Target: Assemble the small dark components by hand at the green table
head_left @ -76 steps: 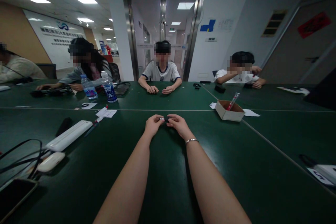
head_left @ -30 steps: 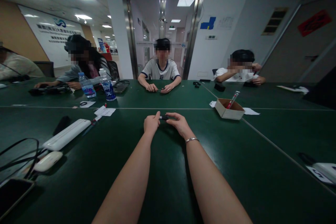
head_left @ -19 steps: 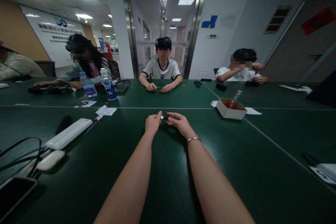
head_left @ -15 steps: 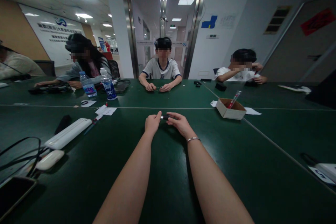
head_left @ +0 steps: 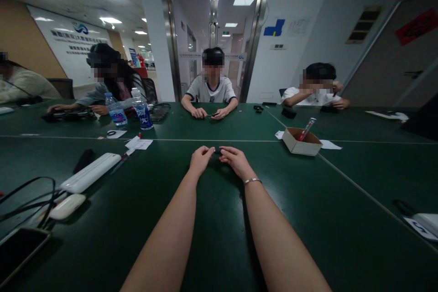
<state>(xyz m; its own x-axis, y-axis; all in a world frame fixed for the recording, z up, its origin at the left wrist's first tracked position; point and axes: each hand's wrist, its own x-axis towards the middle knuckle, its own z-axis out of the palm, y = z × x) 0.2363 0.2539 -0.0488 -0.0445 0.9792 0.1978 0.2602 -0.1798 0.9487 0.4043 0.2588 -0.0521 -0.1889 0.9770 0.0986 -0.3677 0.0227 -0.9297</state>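
My left hand and my right hand rest close together on the dark green table, arms stretched forward. Between their pinched fingertips sits a small dark object, held from both sides. It is too small to name. A thin bracelet circles my right wrist.
A cardboard box with a red pen stands right of my hands. At left lie a white power strip, cables, a white mouse-like object and a phone. Two water bottles stand further back. Several people sit across the table.
My left fingertips have closed in over the small dark object, hiding more of it than half a second ago. Both hands stay in the same spot.
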